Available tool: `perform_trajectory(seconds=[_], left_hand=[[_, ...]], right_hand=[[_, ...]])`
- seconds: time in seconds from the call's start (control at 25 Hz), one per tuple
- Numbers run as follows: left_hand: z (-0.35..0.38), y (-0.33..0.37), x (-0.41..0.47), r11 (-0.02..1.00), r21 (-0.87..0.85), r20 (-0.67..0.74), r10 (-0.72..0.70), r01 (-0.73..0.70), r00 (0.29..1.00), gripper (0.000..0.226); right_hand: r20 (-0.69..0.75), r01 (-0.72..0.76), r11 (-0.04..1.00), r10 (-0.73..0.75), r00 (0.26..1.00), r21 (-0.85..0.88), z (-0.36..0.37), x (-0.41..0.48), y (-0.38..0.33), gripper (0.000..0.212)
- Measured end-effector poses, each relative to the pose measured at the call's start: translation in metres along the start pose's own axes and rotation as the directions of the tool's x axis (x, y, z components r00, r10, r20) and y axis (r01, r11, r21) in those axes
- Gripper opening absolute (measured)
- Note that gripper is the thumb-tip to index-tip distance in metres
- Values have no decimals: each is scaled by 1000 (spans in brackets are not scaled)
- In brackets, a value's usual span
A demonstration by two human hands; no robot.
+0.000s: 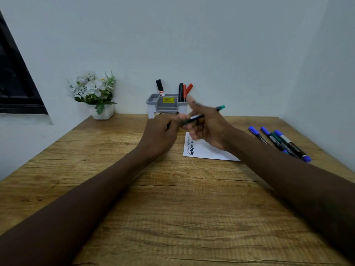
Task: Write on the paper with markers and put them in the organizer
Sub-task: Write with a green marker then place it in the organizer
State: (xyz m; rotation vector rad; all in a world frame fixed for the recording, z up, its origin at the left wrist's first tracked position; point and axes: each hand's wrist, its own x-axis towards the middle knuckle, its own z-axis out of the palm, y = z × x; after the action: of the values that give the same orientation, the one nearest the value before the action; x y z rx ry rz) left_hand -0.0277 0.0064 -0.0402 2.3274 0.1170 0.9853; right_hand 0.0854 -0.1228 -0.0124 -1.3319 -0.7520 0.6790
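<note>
Left hand (159, 135) fingers clamp the green marker (194, 118); the right hand (209, 129) blurs over its teal end, grip unclear. It hangs above the paper (209, 153), organizer (167, 107) at twelve o'clock. Likely cap work; next, a straight pull or push.

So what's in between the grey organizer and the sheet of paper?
In the head view, the left hand and right hand sit between organizer and paper, holding a green-capped marker together.
</note>
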Motion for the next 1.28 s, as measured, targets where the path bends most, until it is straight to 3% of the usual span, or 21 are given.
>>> perform_trajectory(seconds=[0.08,0.16,0.24,0.32,0.36,0.44,0.6,0.8,1.0,1.28], left_hand=[[0,4,-2,994,79,99,68,-76,993,43],[-1,5,0,993,95,165,51,-67,985,46],[-7,3,4,998,-8,254,-52,56,966,49],[-17,0,6,935,-202,376,-201,292,904,51],[-23,-1,8,881,-280,399,-254,381,881,51],[-29,-4,11,830,-358,335,-313,427,889,51],[-16,-4,5,895,-276,308,-264,351,914,53],[-6,-16,-3,964,-125,422,-163,235,892,26],[-2,-23,3,977,-22,471,-178,213,864,32],[1,-28,6,981,-13,477,-166,195,863,39]], right_hand=[[-2,-42,962,43,999,-270,0,3,-1,59],[26,-95,938,110,994,-334,-5,4,-9,53],[92,-129,954,159,983,-272,-14,2,-18,42],[105,-142,981,156,982,-130,-30,-1,-25,35],[83,-135,987,141,986,-83,-42,-2,-26,34],[51,-128,989,131,990,-71,-61,-7,-25,37],[157,-140,973,170,973,-185,-65,-15,-9,36],[191,7,951,55,980,-308,-51,-11,9,17],[159,164,871,-101,982,-463,-46,-18,26,13],[201,216,798,-121,972,-562,-45,-24,24,8]])
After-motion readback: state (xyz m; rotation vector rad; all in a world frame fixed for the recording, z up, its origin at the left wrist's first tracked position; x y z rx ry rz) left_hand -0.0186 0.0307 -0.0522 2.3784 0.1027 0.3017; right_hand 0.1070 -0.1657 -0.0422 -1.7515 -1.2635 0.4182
